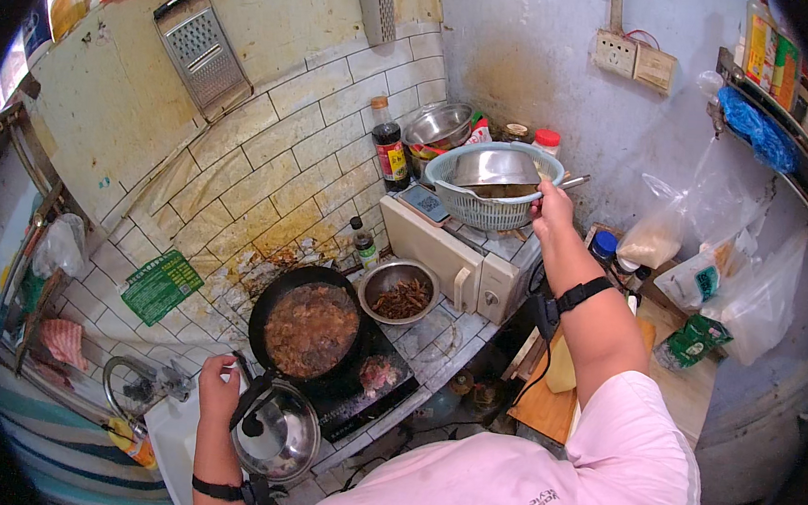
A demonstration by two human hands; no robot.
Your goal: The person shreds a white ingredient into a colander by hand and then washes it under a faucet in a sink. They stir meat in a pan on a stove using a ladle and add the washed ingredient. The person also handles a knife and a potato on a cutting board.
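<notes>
My right hand (554, 204) reaches far forward and grips the right rim of a pale blue plastic colander basket (494, 212) atop a white microwave oven (433, 244). A shiny steel bowl (496, 168) lies upside down in the basket. My left hand (219, 384) hovers with curled fingers at the sink's edge, beside the black handle (254, 394) of a wok (256, 319); whether it touches anything is unclear. Brown food in bubbling sauce (312, 331) fills the wok, which sits on a black induction cooktop (342, 401). A glass lid (286, 432) lies near the handle.
A steel bowl of dried brown pieces (398, 307) stands between wok and microwave. Behind are a soy sauce bottle (389, 153), a small bottle (363, 243) and a phone (422, 204). A sink (172, 441) with a faucet (125, 373) is left; a cutting board (541, 406) is right.
</notes>
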